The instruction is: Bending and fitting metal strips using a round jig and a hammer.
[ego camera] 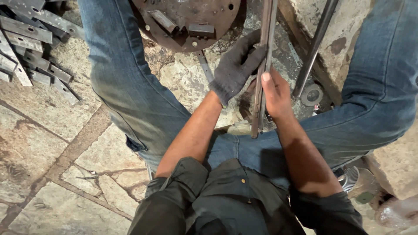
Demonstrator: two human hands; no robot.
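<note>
the long, thin, rust-brown flat steel strips (pixel 262 65) run nearly straight away from the person, between the knees, their near end just above the lap. the gloved left hand (pixel 235 69) wraps them from the left, farther up, while the bare right hand (pixel 275 93) clamps them nearer the body, thumb pressed along the edge, above a round rusty steel plate (pixel 187 21) on the stone floor (pixel 52 143).

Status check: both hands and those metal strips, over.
Left hand, gloved, and bare right hand both grip the long metal strips. Round steel plate just beyond.
</note>
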